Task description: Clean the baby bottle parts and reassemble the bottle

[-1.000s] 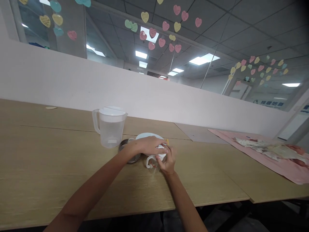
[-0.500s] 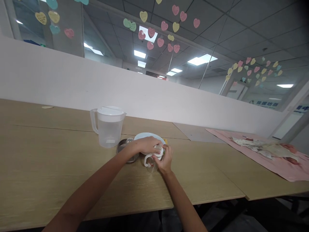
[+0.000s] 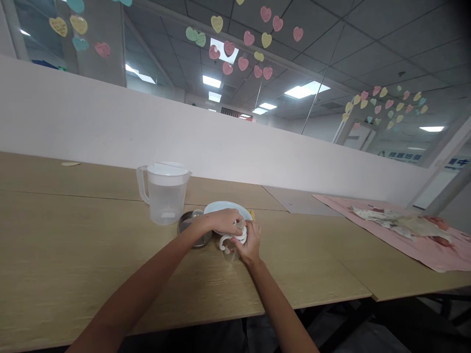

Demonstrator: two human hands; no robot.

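In front of me is a clear baby bottle (image 3: 231,253) with small red markings, a white collar and a curved white handle. My left hand (image 3: 225,220) reaches over its top, fingers closed around the clear cap (image 3: 239,224). From the right side, my right hand (image 3: 251,243) wraps around the bottle near the collar. Both hands are closed, and they cover much of the upper part. Behind them is a pale blue plate (image 3: 221,205), partly hidden. A round metal bowl (image 3: 183,226) with a clear, rounded item (image 3: 197,213) sits beside my left wrist.
A translucent lidded pitcher (image 3: 167,196) stands behind the bowl on the wooden table (image 3: 110,255). Something yellow (image 3: 252,214) shows at the plate's right edge. To the far right, a baby doll in pale clothes (image 3: 408,223) lies on a pink mat (image 3: 368,220). A white wall (image 3: 221,147) runs behind.
Both hands stay on the bottle. The left fingers have shifted slightly on the cap, and the whole view has moved a little.
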